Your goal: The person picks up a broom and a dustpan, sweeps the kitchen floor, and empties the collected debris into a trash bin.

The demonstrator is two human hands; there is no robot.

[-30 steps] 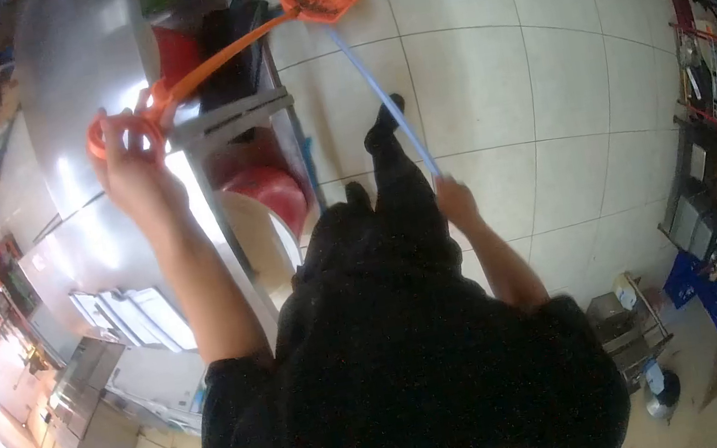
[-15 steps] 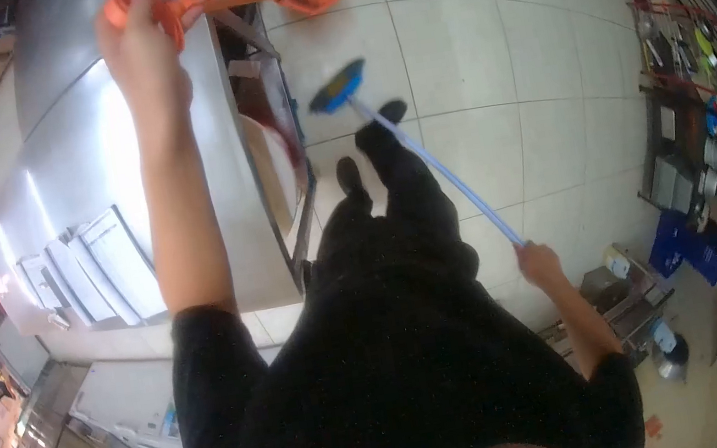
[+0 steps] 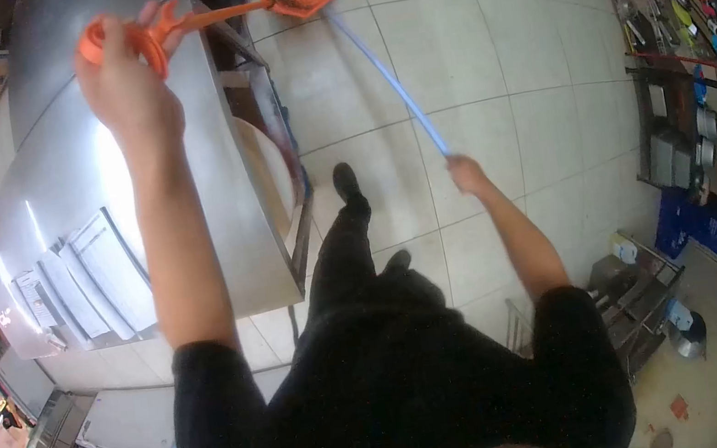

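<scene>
The scene is bright and evenly lit from above. Strong white glare lies on the steel table, and it washes out the papers a little. The floor shows only soft shadows. The fisheye lens bends all lines strongly, and the corners are black. The edges look soft and slightly blurred.
</scene>
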